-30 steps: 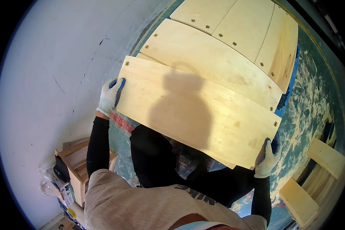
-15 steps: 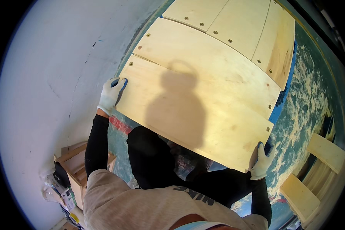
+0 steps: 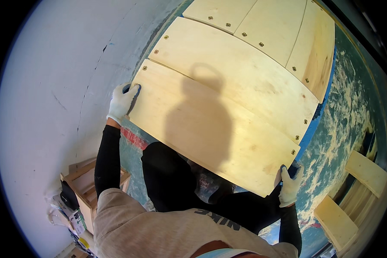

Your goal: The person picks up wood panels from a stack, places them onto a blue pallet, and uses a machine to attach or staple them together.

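Note:
A pale wooden board (image 3: 253,157) lies nearest me, with a small metal fitting showing near each end. My left hand (image 3: 122,102), in a white and blue work glove, grips its left end, thumb on the edge. Gloved the same way, my right hand (image 3: 291,185) grips its lower right end, the thumb on top and the other fingers partly hidden. Along the board's far edge sits a second wooden board (image 3: 262,81) with two fittings at each end. Something blue (image 3: 310,133) shows under the boards at the right. My shadow falls across both boards.
More boards (image 3: 271,26) with fittings lie beyond. A cracked pale wall (image 3: 51,99) rises on the left. Lower left stands a wooden frame (image 3: 85,202) beside assorted items. Wooden pieces (image 3: 336,221) lie at the right on the green, dust-streaked floor (image 3: 327,142).
Both hands have shifted the near board slightly left, its right end also coming toward me. A second fitting on the neighbouring board's right end is now uncovered.

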A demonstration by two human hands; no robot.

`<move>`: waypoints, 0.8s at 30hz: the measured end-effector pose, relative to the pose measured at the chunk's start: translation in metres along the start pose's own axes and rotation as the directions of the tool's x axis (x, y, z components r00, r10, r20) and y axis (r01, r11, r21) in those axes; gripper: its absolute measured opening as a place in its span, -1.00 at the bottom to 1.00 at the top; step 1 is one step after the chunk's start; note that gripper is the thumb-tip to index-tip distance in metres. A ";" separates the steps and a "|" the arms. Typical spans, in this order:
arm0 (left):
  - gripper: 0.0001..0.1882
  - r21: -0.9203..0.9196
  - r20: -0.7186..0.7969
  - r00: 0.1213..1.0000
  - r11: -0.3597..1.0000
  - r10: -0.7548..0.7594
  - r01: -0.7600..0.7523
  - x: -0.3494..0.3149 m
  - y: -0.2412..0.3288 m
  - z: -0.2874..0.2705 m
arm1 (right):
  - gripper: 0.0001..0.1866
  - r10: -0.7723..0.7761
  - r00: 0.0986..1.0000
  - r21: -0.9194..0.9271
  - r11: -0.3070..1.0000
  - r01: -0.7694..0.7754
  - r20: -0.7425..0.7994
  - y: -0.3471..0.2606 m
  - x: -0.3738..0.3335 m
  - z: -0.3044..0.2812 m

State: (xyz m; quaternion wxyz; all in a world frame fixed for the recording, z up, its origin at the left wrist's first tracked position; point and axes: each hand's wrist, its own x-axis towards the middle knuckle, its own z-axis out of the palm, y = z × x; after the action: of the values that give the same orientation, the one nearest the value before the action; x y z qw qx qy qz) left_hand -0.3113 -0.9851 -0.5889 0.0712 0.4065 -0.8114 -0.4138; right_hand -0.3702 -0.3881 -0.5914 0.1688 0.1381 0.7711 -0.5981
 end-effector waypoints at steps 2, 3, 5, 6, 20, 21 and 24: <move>-0.56 0.037 -0.016 1.000 0.999 -0.001 0.002 0.001 0.000 0.000 | -0.65 0.008 1.000 0.063 0.998 -0.007 -0.018 -0.007 0.000 0.005; -0.55 0.052 0.003 1.000 0.998 -0.023 0.023 0.003 -0.002 -0.001 | -0.71 0.018 0.999 0.128 0.992 -0.013 -0.037 -0.010 0.000 0.009; -0.53 0.067 0.019 0.999 0.997 -0.043 0.041 0.002 0.005 -0.002 | -0.71 0.018 0.999 0.118 0.993 -0.013 -0.034 -0.009 0.000 0.008; -0.52 0.075 0.029 0.997 0.995 -0.067 0.064 0.000 0.016 -0.001 | -0.71 0.016 0.999 0.112 0.994 -0.012 -0.035 -0.008 0.001 0.006; -0.55 -0.024 -0.030 0.995 0.995 0.091 -0.092 0.005 0.010 0.003 | -0.65 -0.096 0.987 0.059 0.993 0.104 -0.128 -0.014 -0.005 -0.001; -0.56 -0.059 -0.030 0.995 0.994 0.092 -0.094 0.008 0.013 0.003 | -0.66 -0.106 0.984 0.100 0.988 0.120 -0.142 -0.017 -0.002 -0.001; -0.56 -0.022 -0.048 0.990 0.991 0.134 -0.135 0.016 0.029 0.007 | -0.69 -0.141 0.975 0.022 0.989 0.147 -0.172 -0.024 0.011 0.001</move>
State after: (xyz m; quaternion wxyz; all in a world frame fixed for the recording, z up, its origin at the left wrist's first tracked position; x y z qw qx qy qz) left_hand -0.3424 -0.9823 -0.5757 0.1230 0.3596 -0.8298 -0.4088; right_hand -0.3902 -0.3949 -0.5749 0.0561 0.1355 0.7803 -0.6080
